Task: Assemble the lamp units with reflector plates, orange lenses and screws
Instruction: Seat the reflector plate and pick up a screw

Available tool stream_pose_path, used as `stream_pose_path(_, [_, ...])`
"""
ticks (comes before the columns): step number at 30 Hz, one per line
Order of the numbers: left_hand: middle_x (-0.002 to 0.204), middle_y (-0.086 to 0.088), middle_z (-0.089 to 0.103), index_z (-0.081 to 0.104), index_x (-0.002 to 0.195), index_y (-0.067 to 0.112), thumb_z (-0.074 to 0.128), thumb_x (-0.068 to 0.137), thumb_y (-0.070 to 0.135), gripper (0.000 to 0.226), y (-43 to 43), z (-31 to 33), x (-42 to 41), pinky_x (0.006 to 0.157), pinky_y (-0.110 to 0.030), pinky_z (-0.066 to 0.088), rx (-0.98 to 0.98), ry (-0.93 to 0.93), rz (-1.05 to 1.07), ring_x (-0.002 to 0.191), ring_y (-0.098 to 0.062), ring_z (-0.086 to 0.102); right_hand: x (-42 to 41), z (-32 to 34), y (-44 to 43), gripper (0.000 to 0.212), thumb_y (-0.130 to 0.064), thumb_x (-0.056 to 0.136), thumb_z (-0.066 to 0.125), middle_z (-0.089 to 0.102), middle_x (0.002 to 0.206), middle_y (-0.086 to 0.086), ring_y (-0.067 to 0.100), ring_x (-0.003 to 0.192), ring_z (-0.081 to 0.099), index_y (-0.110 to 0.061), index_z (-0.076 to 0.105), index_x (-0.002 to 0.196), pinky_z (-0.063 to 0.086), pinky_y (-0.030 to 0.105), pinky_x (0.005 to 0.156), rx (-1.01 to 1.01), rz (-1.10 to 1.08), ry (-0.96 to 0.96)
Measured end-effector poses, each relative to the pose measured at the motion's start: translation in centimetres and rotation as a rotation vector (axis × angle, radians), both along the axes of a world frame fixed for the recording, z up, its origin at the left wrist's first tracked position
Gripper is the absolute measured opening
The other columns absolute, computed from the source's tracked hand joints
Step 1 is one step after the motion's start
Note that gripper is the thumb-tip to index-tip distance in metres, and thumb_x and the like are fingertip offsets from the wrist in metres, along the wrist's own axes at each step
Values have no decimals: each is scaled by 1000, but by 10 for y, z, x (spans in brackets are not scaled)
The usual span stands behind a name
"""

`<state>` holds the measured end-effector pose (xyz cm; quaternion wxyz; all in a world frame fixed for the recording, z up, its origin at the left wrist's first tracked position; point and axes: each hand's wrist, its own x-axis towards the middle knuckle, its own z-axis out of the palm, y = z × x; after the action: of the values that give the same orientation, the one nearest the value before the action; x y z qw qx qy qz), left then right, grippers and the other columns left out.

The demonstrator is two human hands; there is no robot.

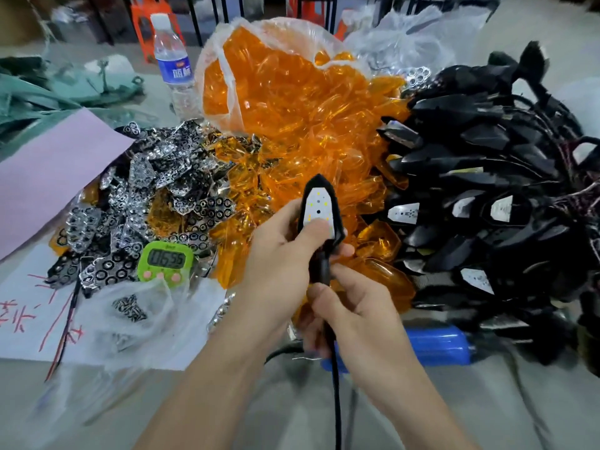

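Note:
A black lamp unit [319,203] with a white LED board stands upright at the centre of the view. My left hand [279,254] grips its body, thumb pressed on the board's lower part. My right hand [350,306] holds the unit's black stem and cable [336,384] just below. Behind lies a heap of orange lenses [308,125], partly in a clear bag. Shiny reflector plates [156,196] are piled at the left. A big heap of black lamp units [487,190] with wires fills the right side. I see no screws.
A green timer [165,259] sits near the reflector plates. A water bottle [172,66] stands at the back. Pink paper [48,177] and a white sheet with red writing [32,319] lie at the left. A blue cylinder [441,345] lies under my right hand.

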<state>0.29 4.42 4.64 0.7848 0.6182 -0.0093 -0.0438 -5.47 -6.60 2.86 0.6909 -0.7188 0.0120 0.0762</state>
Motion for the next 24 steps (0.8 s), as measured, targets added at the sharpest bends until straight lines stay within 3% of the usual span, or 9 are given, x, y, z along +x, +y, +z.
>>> stream_pose_path(3, [80, -4, 72, 73, 93, 27, 56, 93, 25, 17, -2, 3, -3, 60, -39, 61, 79, -95, 66, 64, -20, 69, 9, 20, -32, 29, -59, 89, 47, 66, 70, -20, 2, 64, 60, -41, 70, 88, 49, 29, 62, -488, -31, -204])
stream_pose_path(5, [77, -3, 69, 73, 92, 28, 56, 96, 24, 18, -3, 10, -6, 54, -38, 59, 125, -160, 28, 58, -19, 66, 23, 44, -45, 28, -57, 86, 52, 74, 90, -23, 3, 85, 70, -42, 70, 101, 59, 36, 76, -379, -172, -289])
stream_pose_path(7, [70, 0, 65, 72, 92, 27, 54, 100, 21, 20, -3, 18, -8, 47, -30, 52, 172, -190, -18, 51, -18, 60, 40, 66, -45, 29, -48, 87, 61, 75, 99, -19, 6, 95, 71, -42, 67, 115, 60, 35, 80, -324, -169, -380])
stream_pose_path(9, [63, 3, 59, 69, 90, 28, 51, 105, 18, 25, -3, 24, -9, 41, -23, 40, 218, -194, -21, 46, -17, 53, 55, 82, -39, 28, -32, 93, 65, 75, 93, -15, 3, 88, 71, -35, 69, 120, 57, 22, 74, -338, -66, -451])
stream_pose_path(12, [63, -2, 54, 65, 90, 23, 50, 105, 22, 22, -1, 28, -13, 41, -24, 33, 218, -189, -31, 46, -19, 48, 70, 93, -36, 17, -8, 95, 67, 72, 78, -14, 0, 73, 67, -18, 78, 101, 49, 13, 65, -342, -16, -495])
stream_pose_path(14, [67, -7, 56, 64, 87, 23, 49, 101, 26, 20, -1, 30, -17, 41, -24, 33, 185, -177, -45, 47, -19, 49, 73, 95, -37, 17, -4, 93, 67, 68, 70, -18, -1, 65, 63, -17, 79, 94, 45, 11, 60, -328, 1, -482])
stream_pose_path(16, [76, -7, 63, 64, 84, 24, 50, 98, 25, 19, -3, 32, -23, 40, -23, 33, 78, -128, -85, 47, -19, 51, 72, 96, -37, 19, -4, 93, 67, 68, 66, -16, 0, 59, 61, -18, 79, 90, 46, 13, 58, -338, 9, -498])
stream_pose_path(19, [85, -5, 70, 67, 98, 19, 53, 93, 18, 15, -4, 34, -29, 39, -24, 36, -82, -34, -160, 51, -23, 58, 67, 96, -33, 24, -3, 93, 65, 71, 65, -4, 5, 50, 56, -20, 78, 84, 46, 20, 46, -321, 23, -486])
stream_pose_path(24, [79, -4, 67, 60, 98, 18, 50, 95, 10, 13, -4, 28, -39, 40, -20, 27, -80, -60, -123, 45, -18, 47, 62, 96, -27, 26, -3, 91, 67, 73, 63, -2, 27, 46, 60, -23, 78, 79, 50, 29, 41, -326, 12, -483])
